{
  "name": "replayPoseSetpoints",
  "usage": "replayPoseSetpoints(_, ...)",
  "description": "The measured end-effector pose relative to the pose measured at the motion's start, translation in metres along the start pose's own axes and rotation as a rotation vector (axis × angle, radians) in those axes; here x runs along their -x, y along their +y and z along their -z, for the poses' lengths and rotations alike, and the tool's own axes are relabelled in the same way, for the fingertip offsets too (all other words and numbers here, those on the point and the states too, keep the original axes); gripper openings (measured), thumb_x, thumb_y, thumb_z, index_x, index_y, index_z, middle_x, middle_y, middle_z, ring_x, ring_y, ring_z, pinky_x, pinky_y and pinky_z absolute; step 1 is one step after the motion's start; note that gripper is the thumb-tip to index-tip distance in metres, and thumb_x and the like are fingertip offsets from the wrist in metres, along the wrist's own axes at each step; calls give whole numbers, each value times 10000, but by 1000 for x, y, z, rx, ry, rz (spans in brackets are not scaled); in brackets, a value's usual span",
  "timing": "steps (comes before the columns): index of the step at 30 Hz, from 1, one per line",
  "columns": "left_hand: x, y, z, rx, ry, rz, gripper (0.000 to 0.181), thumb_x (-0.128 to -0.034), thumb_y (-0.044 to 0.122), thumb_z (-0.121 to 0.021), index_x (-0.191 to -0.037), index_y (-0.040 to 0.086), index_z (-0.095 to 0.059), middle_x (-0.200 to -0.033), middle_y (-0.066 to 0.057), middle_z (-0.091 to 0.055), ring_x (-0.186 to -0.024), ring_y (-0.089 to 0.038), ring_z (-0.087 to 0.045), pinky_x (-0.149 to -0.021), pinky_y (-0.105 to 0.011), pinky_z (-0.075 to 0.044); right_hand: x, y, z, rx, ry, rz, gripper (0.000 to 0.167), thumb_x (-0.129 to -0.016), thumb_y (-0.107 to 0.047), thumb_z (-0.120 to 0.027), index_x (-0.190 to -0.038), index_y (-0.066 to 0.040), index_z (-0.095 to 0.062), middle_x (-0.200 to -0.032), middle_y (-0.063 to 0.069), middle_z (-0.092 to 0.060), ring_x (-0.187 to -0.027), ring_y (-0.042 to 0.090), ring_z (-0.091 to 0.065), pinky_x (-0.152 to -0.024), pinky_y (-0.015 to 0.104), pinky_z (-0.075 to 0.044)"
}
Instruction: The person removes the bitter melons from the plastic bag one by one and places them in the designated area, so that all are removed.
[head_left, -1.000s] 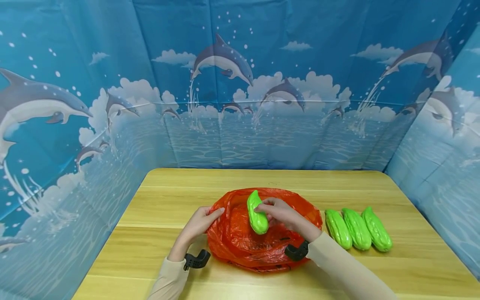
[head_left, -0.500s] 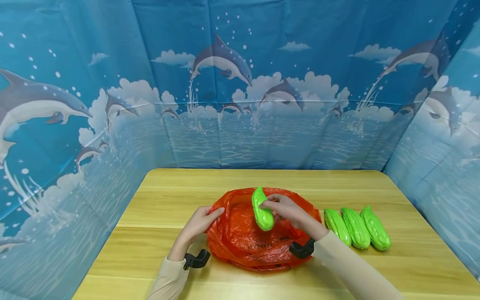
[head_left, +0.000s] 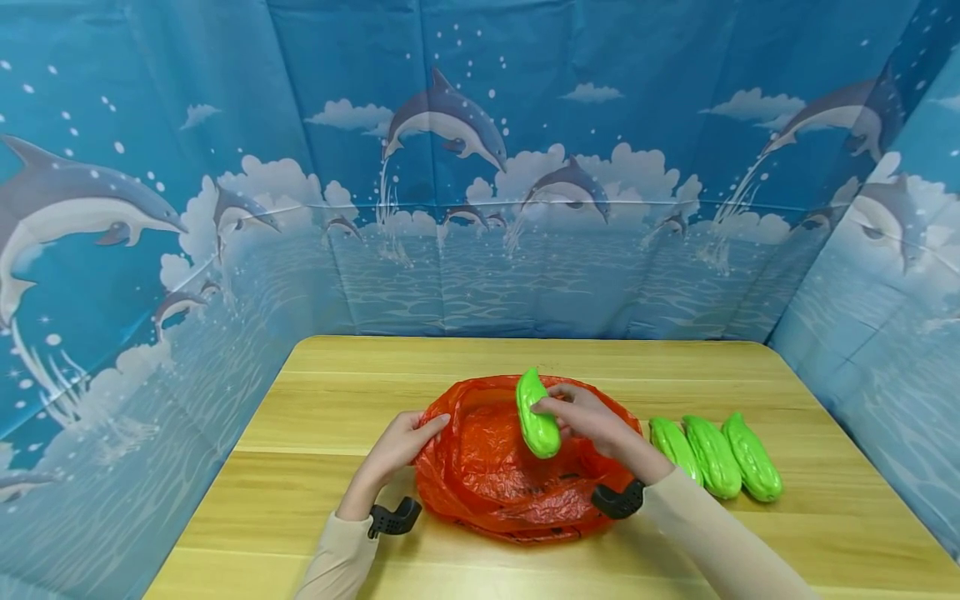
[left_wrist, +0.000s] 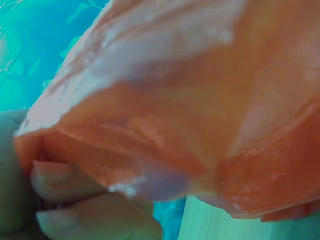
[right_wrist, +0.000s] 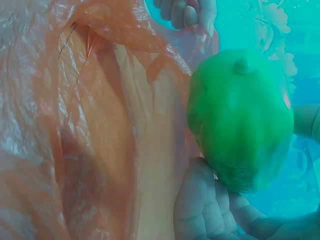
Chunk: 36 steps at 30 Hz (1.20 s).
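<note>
My right hand (head_left: 588,417) grips a bright green bitter melon (head_left: 536,421), ridged and glossy, above the mouth of a red plastic bag (head_left: 487,450). Seen from its end in the right wrist view, the melon (right_wrist: 240,120) has fingers and thumb around it, beside the bag's creased film (right_wrist: 100,110). The bag lies wide open on the table. At its left rim, my left hand (head_left: 399,442) pinches the film between thumb and fingers. Red film (left_wrist: 150,125) fills most of the left wrist view, with curled fingertips (left_wrist: 95,215) at its lower left.
Three more green bitter melons (head_left: 714,458) lie side by side to the right of the bag, the nearest partly behind my right forearm. The wooden table (head_left: 315,483) ends at a blue dolphin-print curtain (head_left: 487,275) at the back and sides.
My right hand has moved to the right and slightly toward the back with the bitter melon still in its grip. The left hand stays at the bag's rim.
</note>
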<state>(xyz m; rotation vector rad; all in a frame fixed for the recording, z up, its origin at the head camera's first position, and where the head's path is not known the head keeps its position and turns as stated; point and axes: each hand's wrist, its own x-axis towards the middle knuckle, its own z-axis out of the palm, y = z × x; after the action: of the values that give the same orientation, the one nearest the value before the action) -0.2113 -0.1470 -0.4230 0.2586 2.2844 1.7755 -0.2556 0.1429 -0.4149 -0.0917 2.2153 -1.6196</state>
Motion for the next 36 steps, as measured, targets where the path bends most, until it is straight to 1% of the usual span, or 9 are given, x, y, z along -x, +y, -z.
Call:
replayPoseSetpoints(2, 0, 0, 0, -1, 0, -1, 348, -996, 223, -518, -752, -24, -523, -571, -9, -475, -493, -103, -496, -490, -235, -428, 1, 0, 2, -6, -4, 12, 607, -854, -304, -681, -1303, 16, -426, -716, 40, -536, -609, 181, -462, -562, 301, -425)
replayPoseSetpoints(6, 0, 0, 0, -1, -3, -2, 350, -996, 221, -517, -759, -36, -525, -576, -16, -477, -495, -105, -496, -491, -235, -430, 2, 1, 5, -18, -9, 38, 612, -866, -307, -673, -1309, 24, -408, -773, 52, -577, -625, 188, -493, -587, 327, -444)
replayPoseSetpoints(9, 0, 0, 0, -2, -5, -2, 353, -996, 220, -517, -755, -37, -524, -574, -16, -476, -495, -105, -497, -492, -235, -431, 3, 1, 8, -17, -1, 41, 644, -870, -317, -668, -1335, 25, -382, -841, 70, -621, -662, 193, -553, -637, 367, -477)
replayPoseSetpoints(13, 0, 0, 0, -5, -6, -3, 354, -997, 217, -516, -749, -35, -522, -571, -12, -476, -494, -105, -497, -493, -236, -432, 4, 1, 11, -16, 19, 44, 662, -876, -310, -661, -1357, 33, -363, -938, 105, -636, -732, 205, -605, -704, 393, -500)
replayPoseSetpoints(19, -1, 0, 0, 5, -13, -3, 349, -996, 217, -517, -765, -45, -527, -591, -36, -506, -511, -111, -526, -504, -242, -452, 6, -1, 16, -14, 46, 59, 671, -885, -291, -645, -1368, 63, -344, -1064, 155, -587, -796, 213, -598, -713, 367, -504)
replayPoseSetpoints(26, -2, -1, 0, 23, -19, -2, 345, -994, 214, -521, -811, -77, -546, -660, -155, -570, -547, -142, -570, -522, -254, -480, 10, -2, 22, -31, 61, 72, 678, -898, -290, -635, -1386, 62, -323, -1180, 205, -507, -828, 218, -607, -723, 374, -514)
replayPoseSetpoints(28, -2, -1, 1, 22, -19, -3, 343, -995, 214, -520, -805, -71, -542, -650, -139, -560, -543, -138, -564, -518, -254, -477, 11, -2, 23, -25, 64, 77, 694, -901, -303, -633, -1395, 63, -311, -1196, 209, -494, -834, 225, -603, -712, 363, -514)
replayPoseSetpoints(32, -1, -2, 1, 12, -15, -6, 345, -995, 211, -520, -785, -63, -528, -615, -62, -520, -525, -122, -539, -508, -249, -464, 13, -1, 26, -30, 72, 80, 712, -901, -320, -636, -1404, 62, -307, -1202, 215, -492, -837, 227, -606, -701, 350, -517)
replayPoseSetpoints(36, -2, -2, 1, 21, -15, -2, 348, -993, 211, -525, -799, -77, -532, -634, -91, -541, -539, -130, -551, -516, -254, -474, 15, -3, 30, -19, 77, 84, 723, -909, -332, -622, -1418, 59, -291, -1229, 227, -475, -869, 226, -601, -731, 361, -508)
